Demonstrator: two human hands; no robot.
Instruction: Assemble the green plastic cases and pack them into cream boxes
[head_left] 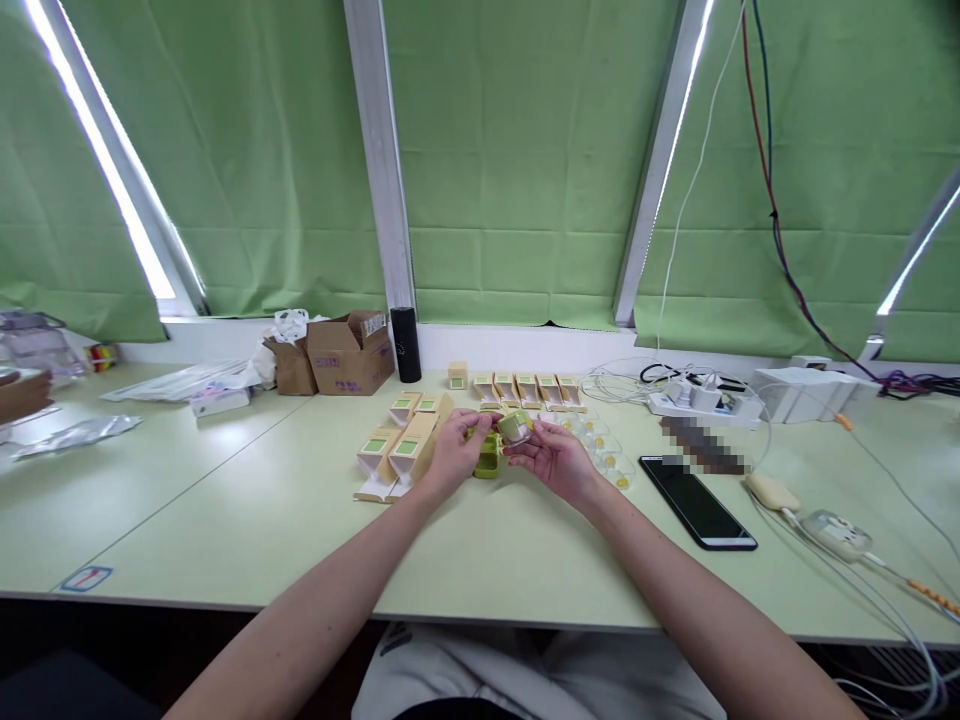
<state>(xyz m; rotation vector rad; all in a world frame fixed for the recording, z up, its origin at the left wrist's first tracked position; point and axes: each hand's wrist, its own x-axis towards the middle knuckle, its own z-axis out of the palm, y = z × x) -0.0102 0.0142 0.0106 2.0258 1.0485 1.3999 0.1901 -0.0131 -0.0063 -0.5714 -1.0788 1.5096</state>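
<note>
Hands at a pale green table [247, 520], with clock positions taken from the hands as the dial's centre. Nearest, at 6 o'clock, is a lap in light grey trousers [517, 670]. A small printed sticker [87, 578] lies near the table's front edge, between 8 and 9 o'clock; a dark-screened phone [697, 502] lies towards 4. At the centre, the right hand [559, 455], partly open, holds a small green-and-clear container [514, 427] between thumb and fingers. The left hand [459, 448] is partly closed beside it; whether it grips anything cannot be told. A green case [487, 458] sits just below the container. Open-ended cartons [405, 448] stand at 9 o'clock, clear cups [607, 460] at 3, and a row of cartons [527, 388] at 12. Farther back are a brown cardboard box [349, 358] at 10, a black cylinder [405, 345] towards 11, and a white power strip [705, 402] between 2 and 3. Behind the table, green blinds [532, 160] hang between pale window posts [379, 150].
</note>
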